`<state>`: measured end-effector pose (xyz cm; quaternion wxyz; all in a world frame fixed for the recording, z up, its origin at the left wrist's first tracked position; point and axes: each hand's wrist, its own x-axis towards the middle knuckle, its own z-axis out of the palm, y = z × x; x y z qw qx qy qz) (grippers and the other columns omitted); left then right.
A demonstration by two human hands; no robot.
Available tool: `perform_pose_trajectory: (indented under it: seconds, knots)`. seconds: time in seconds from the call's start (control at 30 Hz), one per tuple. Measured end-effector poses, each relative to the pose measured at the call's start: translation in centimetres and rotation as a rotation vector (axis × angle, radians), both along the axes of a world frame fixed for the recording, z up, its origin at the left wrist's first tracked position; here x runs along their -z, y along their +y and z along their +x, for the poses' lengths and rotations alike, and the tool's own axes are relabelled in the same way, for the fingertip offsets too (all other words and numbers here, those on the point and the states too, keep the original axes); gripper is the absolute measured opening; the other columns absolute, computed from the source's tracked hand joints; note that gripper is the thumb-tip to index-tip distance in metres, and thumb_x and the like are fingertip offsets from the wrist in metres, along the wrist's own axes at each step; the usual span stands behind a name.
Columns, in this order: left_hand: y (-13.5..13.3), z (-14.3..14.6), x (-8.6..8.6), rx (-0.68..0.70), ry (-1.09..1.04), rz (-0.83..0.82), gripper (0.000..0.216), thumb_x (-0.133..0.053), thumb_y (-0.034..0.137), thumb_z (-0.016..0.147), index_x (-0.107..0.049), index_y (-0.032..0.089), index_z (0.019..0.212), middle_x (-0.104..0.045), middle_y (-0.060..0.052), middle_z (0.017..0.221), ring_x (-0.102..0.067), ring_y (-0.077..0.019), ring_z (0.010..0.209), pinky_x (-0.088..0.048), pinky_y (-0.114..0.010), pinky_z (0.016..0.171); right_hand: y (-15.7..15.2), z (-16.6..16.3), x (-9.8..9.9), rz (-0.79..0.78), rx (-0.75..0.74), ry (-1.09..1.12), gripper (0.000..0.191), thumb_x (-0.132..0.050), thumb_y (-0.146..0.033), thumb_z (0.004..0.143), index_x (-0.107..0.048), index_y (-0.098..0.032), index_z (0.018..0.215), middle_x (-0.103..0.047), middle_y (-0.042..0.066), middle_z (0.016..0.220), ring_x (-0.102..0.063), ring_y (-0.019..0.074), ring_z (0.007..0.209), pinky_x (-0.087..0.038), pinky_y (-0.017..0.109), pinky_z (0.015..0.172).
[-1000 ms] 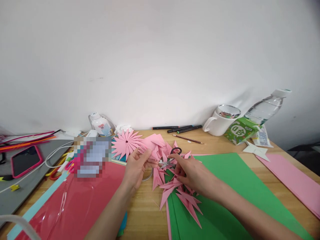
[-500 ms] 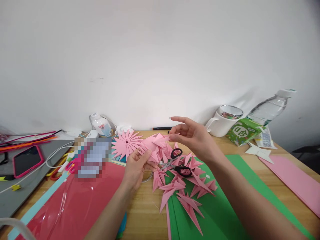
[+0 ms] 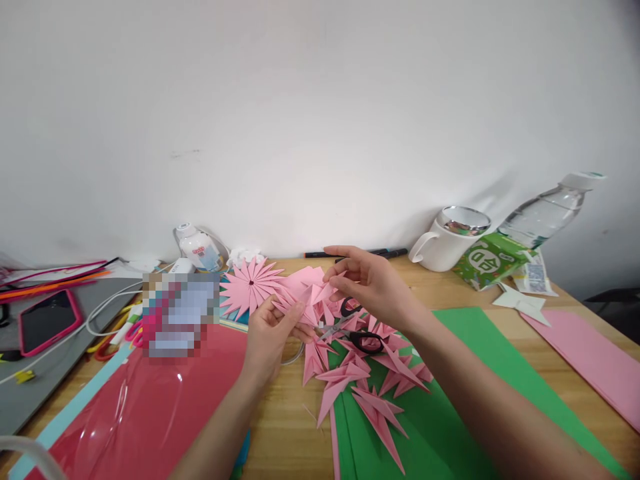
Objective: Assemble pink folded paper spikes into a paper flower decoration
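Observation:
My left hand [image 3: 273,333] pinches a folded pink paper piece [image 3: 305,293] above the wooden desk [image 3: 285,427]. My right hand [image 3: 373,287] has its fingers closed on the same pink piece from the right. Just below them, black-handled scissors [image 3: 357,327] lie on a heap of pointed pink paper petals [image 3: 365,387]. A finished pink paper flower [image 3: 250,285] lies left of the hands.
Green paper sheets [image 3: 465,400] lie under my right arm, a red sheet in plastic [image 3: 145,413] at left. Along the wall stand a white mug [image 3: 445,240], a green carton [image 3: 487,259], a water bottle [image 3: 545,213], markers [image 3: 370,253] and a small bottle [image 3: 197,248]. A pink-cased phone [image 3: 45,319] lies far left, pink paper [image 3: 590,357] far right.
My right hand left the scissors on the petals, rose toward the wall, then came down onto the pink piece held by my left hand. The left hand barely moved.

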<state>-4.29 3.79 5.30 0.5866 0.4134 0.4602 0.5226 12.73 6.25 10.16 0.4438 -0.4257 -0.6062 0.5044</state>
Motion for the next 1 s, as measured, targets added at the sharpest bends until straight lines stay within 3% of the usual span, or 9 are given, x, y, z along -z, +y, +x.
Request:
perform_pose_trajectory:
  seconds: [0.23, 0.37, 0.6, 0.7, 0.83, 1.0]
  knots:
    - [0.0, 0.1, -0.3, 0.030, -0.055, -0.039, 0.030, -0.072, 0.033, 0.064, -0.047, 0.016, 0.067, -0.064, -0.001, 0.049, -0.062, -0.0166, 0.043, -0.049, -0.022, 0.040, 0.3, 0.8, -0.5, -0.035, -0.094, 0.096, 0.042, -0.062, -0.023, 0.074, -0.049, -0.016, 0.114, -0.061, 0.001, 0.081, -0.062, 0.0126, 0.073, -0.050, 0.031, 0.074]
    - [0.0, 0.0, -0.3, 0.039, -0.066, -0.050, 0.031, -0.073, 0.034, 0.063, -0.047, 0.016, 0.067, -0.064, -0.002, 0.049, -0.062, -0.0169, 0.042, -0.049, -0.022, 0.040, 0.4, 0.8, -0.2, -0.014, -0.074, 0.078, 0.043, -0.067, -0.027, 0.072, -0.052, -0.015, 0.110, -0.060, 0.000, 0.076, -0.059, 0.0114, 0.068, -0.048, 0.029, 0.068]
    - [-0.1, 0.0, -0.2, 0.057, -0.042, -0.031, 0.029, -0.072, 0.034, 0.064, -0.048, 0.016, 0.068, -0.064, -0.002, 0.049, -0.061, -0.0164, 0.040, -0.049, -0.022, 0.039, 0.6, 1.3, -0.1, -0.036, -0.087, 0.070, 0.051, -0.071, -0.018, 0.065, -0.050, -0.015, 0.111, -0.061, -0.001, 0.073, -0.058, 0.0113, 0.065, -0.047, 0.027, 0.062]
    - [-0.1, 0.0, -0.4, 0.067, -0.046, -0.013, 0.028, -0.071, 0.034, 0.065, -0.048, 0.016, 0.068, -0.063, -0.001, 0.047, -0.060, -0.0151, 0.039, -0.046, -0.020, 0.036, 0.6, 1.9, -0.4, -0.052, -0.164, 0.057, 0.055, -0.069, -0.015, 0.065, -0.046, -0.016, 0.116, -0.061, -0.001, 0.074, -0.058, 0.0115, 0.065, -0.047, 0.026, 0.060]
    - [-0.1, -0.1, -0.2, 0.082, -0.033, -0.021, 0.027, -0.070, 0.031, 0.066, -0.048, 0.017, 0.070, -0.062, 0.000, 0.045, -0.056, -0.0121, 0.035, -0.044, -0.019, 0.035, 0.5, 2.5, -0.7, -0.019, -0.348, -0.067, 0.058, -0.062, -0.010, 0.069, -0.042, -0.018, 0.123, -0.060, -0.002, 0.073, -0.057, 0.0118, 0.066, -0.046, 0.025, 0.059]
    - [-0.1, -0.3, 0.5, 0.152, 0.019, -0.042, 0.030, -0.072, 0.032, 0.065, -0.046, 0.018, 0.073, -0.059, 0.003, 0.041, -0.055, -0.0125, 0.033, -0.038, -0.016, 0.031, 0.0, 2.2, -0.7, 0.153, -0.374, -0.330, 0.062, -0.052, -0.003, 0.071, -0.038, -0.021, 0.130, -0.062, 0.000, 0.078, -0.058, 0.0123, 0.072, -0.046, 0.023, 0.062]
